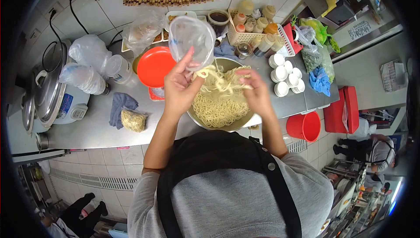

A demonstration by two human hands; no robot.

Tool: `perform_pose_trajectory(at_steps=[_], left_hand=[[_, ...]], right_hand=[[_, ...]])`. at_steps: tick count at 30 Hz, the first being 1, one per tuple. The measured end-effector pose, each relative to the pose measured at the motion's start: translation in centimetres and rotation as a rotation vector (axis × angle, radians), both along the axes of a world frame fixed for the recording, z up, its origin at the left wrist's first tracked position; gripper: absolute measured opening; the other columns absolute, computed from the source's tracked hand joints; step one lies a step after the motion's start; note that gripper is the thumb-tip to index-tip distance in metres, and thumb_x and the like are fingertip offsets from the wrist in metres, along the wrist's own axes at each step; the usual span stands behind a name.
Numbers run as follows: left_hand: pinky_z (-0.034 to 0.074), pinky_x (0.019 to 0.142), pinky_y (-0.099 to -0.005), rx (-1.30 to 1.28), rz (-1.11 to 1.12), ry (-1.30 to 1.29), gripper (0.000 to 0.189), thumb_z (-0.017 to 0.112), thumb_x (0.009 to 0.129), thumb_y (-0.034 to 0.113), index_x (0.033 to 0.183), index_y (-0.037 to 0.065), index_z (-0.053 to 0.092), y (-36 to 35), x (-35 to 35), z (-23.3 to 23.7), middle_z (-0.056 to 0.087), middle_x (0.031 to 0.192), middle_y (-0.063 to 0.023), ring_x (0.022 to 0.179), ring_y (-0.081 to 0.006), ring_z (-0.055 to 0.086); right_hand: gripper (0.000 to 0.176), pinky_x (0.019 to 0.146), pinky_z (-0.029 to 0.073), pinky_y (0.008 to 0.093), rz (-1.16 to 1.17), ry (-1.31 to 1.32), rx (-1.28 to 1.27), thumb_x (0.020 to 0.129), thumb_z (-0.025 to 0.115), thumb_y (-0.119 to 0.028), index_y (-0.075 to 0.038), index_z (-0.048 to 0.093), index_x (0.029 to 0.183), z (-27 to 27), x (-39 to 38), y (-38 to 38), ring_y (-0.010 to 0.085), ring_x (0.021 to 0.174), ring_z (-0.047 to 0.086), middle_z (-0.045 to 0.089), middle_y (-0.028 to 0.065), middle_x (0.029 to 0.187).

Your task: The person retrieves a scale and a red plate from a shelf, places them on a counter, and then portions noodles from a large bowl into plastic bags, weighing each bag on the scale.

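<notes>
A large metal bowl (250,123) on the steel counter holds a heap of pale noodles (218,109). My left hand (180,81) is closed on a clear plastic bag (192,36), with its thumb against some lifted noodles. At the bowl's right side, my right hand (254,88) has its fingers around strands of noodles raised above the heap. Lifted noodles (223,84) stretch between both hands. Left of the bag, partly behind my left hand, lies a round red lid or plate (154,66).
Stacked white cups (282,75), a basket of bottles (240,36) and a red bucket (303,126) are on the right. A bagged noodle portion (133,120), a blue cloth (120,106) and metal-lidded cookers (50,93) are on the left. People are visible at both lower corners.
</notes>
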State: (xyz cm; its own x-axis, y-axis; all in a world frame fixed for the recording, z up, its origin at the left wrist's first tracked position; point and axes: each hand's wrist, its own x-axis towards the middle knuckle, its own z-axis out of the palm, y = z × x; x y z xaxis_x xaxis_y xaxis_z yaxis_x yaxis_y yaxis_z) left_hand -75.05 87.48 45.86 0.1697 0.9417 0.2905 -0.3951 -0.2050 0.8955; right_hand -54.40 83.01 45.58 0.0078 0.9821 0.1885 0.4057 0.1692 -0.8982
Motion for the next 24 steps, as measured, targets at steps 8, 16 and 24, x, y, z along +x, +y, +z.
perform_pose_trajectory(at_steps=[8,16,24], left_hand=[[0.049,0.079,-0.0229,0.252,-0.091,-0.034,0.06,0.055,0.078,-0.015,0.133,-0.006,0.035,0.5,2.1,5.1,0.052,0.106,-0.0069,0.093,-0.0132,0.058],[0.047,0.064,-0.0205,-0.214,0.019,0.333,0.059,0.061,0.077,-0.004,0.131,-0.003,0.04,5.5,1.4,-7.7,0.059,0.086,-0.0064,0.074,-0.0043,0.053],[0.044,0.088,-0.0376,0.2,0.206,0.83,0.065,0.067,0.065,0.005,0.127,0.004,0.049,6.0,2.0,-13.0,0.062,0.107,-0.0177,0.087,-0.0323,0.057]], right_hand=[[0.017,0.046,0.026,0.0173,-0.105,0.468,0.404,0.09,0.044,-0.002,0.002,0.049,0.106,8.5,0.7,-1.4,0.0007,0.052,0.035,0.043,-0.0051,0.063],[0.013,0.037,0.025,0.0188,-0.133,0.587,0.607,0.094,0.042,-0.006,0.003,0.047,0.102,11.1,2.7,-2.3,0.0027,0.041,0.03,0.037,-0.004,0.055],[0.019,0.036,0.026,0.0201,-0.278,0.594,0.754,0.093,0.046,-0.014,0.0,0.049,0.105,12.3,4.2,-1.7,0.0064,0.043,0.032,0.034,-0.0014,0.056]])
